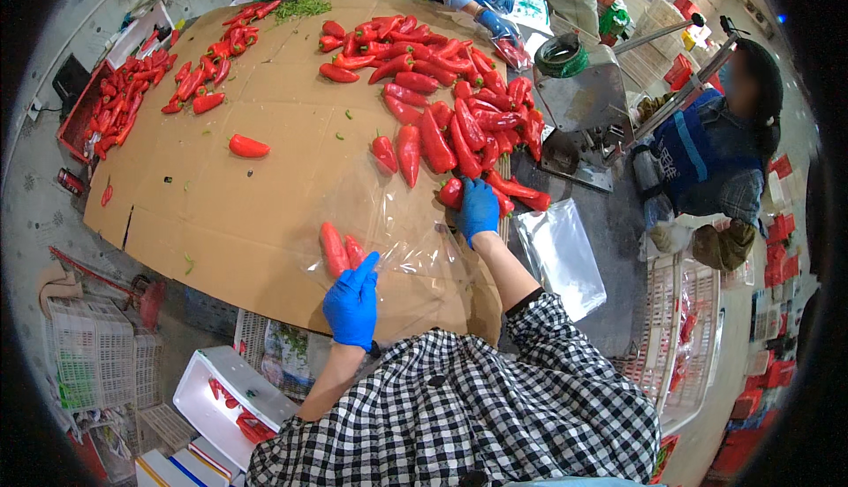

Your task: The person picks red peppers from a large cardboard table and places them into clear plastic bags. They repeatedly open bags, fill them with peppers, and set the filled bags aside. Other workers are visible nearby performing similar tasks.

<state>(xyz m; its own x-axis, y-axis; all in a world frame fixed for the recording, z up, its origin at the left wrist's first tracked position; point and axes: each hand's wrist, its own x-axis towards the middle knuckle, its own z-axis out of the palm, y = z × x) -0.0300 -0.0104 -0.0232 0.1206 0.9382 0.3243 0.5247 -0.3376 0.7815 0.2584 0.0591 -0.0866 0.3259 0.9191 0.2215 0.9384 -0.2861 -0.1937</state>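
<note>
My left hand, in a blue glove, rests on a clear plastic bag at the near side of the cardboard-covered table. Two red peppers lie at its fingertips, seemingly inside the bag. My right hand, also blue-gloved, has its fingers around a red pepper at the near end of a large pepper pile; how firmly it grips is hard to see. Just right of it are more red peppers. A stack of clear bags lies on the dark surface to the right.
A metal machine with green tape stands right of the pile. A co-worker is beside it, and others work across the table. A red crate of peppers stands at far left, a white foam box below, a white basket at right.
</note>
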